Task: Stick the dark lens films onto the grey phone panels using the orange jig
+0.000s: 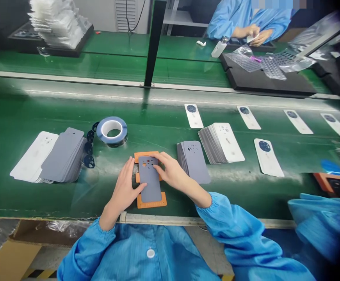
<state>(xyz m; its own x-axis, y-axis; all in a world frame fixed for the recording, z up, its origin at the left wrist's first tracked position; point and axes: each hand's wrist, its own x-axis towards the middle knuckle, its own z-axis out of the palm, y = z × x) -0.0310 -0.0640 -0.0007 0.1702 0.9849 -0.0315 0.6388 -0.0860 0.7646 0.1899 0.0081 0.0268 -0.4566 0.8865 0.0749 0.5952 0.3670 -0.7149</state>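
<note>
In front of me a grey phone back panel (150, 185) with camera holes near its top lies on an orange jig (151, 203). My left hand (124, 187) steadies the panel from the left, its thumb on the lower left edge and its fingers straight along the jig. At the panel's upper right, my right hand (171, 171) grips the edge near the camera holes with thumb and fingers. Part of the jig is hidden under the panel. Beside my right wrist a stack of grey panels (196, 162) is fanned out.
At left lie white panels (35, 156), grey panels (63, 156) and dark camera-shaped pieces (88, 160). A blue tape roll (122, 134) is behind my left hand. White panels (228, 142) are stacked right; several single ones (271, 164) bear dark discs. A co-worker's hands (253, 35) work across the bench.
</note>
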